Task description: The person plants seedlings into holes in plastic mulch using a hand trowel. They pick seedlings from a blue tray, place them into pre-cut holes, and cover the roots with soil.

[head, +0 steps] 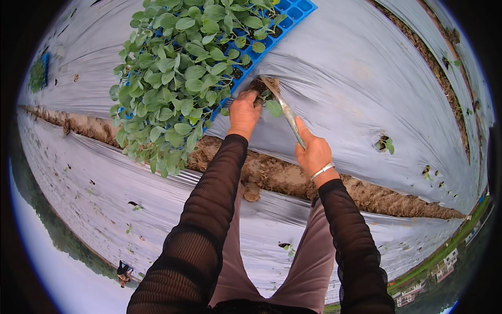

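My right hand [313, 151] grips the metal handle of a narrow hand trowel [289, 115]. Soil coats the trowel's upper end, which reaches into a planting hole [257, 83] in the silvery plastic mulch film [337, 78]. At that hole's near edge my left hand [245, 112] has its fingers closed around a leafy seedling [273, 108]; the seedling's roots are hidden by fingers and soil. Close by on the left lies a blue plug tray [263, 51], crowded with green seedlings [172, 74]. Several cells along its right edge hold no plant.
A bare soil furrow [274, 170] runs between the film-covered beds, below my forearms. A planted seedling [386, 144] stands in a hole to the right. Another seedling tray [39, 72] lies far left. Another person [124, 273] is far off at lower left.
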Tool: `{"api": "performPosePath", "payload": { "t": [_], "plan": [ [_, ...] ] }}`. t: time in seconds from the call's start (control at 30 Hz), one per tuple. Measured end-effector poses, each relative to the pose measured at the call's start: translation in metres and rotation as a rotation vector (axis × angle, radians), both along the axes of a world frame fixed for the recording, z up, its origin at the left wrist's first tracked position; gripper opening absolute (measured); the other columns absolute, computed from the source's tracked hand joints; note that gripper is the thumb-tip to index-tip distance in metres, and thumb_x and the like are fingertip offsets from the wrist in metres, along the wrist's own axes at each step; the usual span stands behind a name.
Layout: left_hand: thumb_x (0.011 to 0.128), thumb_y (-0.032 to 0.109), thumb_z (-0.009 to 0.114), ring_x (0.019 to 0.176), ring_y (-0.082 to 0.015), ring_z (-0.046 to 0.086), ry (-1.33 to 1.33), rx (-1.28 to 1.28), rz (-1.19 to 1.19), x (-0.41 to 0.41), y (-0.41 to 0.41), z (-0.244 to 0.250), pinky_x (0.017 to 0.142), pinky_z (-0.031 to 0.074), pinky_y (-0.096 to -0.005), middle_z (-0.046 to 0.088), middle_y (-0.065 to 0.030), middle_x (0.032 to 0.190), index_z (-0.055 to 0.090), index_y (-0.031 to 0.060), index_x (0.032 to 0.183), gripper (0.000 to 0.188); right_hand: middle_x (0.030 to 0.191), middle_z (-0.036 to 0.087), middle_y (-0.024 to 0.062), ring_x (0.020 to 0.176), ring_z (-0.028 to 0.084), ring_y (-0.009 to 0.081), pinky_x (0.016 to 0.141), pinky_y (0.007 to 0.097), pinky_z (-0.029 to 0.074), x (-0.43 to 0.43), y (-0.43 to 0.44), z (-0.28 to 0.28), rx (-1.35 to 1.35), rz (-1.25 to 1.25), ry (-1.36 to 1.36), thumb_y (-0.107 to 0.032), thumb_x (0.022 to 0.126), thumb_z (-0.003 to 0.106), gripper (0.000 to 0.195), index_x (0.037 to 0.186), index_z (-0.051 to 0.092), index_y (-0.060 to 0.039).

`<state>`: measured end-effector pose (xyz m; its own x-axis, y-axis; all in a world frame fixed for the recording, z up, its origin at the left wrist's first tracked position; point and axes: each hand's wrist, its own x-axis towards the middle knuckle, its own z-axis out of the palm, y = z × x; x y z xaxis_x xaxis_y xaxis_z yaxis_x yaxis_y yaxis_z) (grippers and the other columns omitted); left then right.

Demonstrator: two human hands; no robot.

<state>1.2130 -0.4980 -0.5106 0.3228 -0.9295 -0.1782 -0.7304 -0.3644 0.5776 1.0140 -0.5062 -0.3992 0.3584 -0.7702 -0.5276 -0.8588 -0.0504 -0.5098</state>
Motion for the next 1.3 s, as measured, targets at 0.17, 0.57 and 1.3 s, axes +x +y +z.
{"api": "performPosePath", "payload": {
  "t": [0.17, 0.57, 1.3],
  "plan": [
    [0.066, 0.014, 0.07, 0.084, -0.0311, 0.06, 0.067, 0.033, 0.146, 0.004, 0.001, 0.003, 0.075, 0.049, -0.0368, 0.063, -0.0157, 0.092, 0.062, 0.0028, 0.092, 0.029, 0.062, 0.057, 0.0174, 0.058, 0.056, 0.0361, 0.054, 0.0424, 0.045, -0.028, -0.048, 0.008, 0.015, 0.275, 0.037, -0.005, 0.069, 0.055, 0.065, 0.13, 0.043, -0.0231],
    [0.067, 0.01, 0.068, 0.096, -0.0317, 0.057, -0.054, -0.102, 0.053, 0.007, 0.002, -0.002, 0.082, 0.047, -0.037, 0.057, -0.0173, 0.11, 0.057, 0.0034, 0.108, 0.043, 0.075, 0.063, 0.0174, 0.064, 0.06, 0.0315, 0.061, 0.0366, 0.046, -0.036, -0.069, 0.025, 0.35, 0.112, -0.089, -0.007, 0.07, 0.056, 0.058, 0.127, 0.047, -0.0153],
    [0.067, 0.002, 0.059, 0.12, -0.0357, 0.038, -0.054, 0.105, -0.002, 0.002, 0.018, 0.008, 0.096, 0.038, -0.0412, 0.039, -0.0161, 0.131, 0.059, 0.0042, 0.109, 0.042, 0.104, 0.061, 0.0194, 0.082, 0.061, 0.0149, 0.071, 0.0226, 0.044, -0.025, 0.013, 0.061, 0.299, -0.407, -0.325, -0.003, 0.074, 0.056, 0.056, 0.129, 0.044, -0.0068]
  ]
}}
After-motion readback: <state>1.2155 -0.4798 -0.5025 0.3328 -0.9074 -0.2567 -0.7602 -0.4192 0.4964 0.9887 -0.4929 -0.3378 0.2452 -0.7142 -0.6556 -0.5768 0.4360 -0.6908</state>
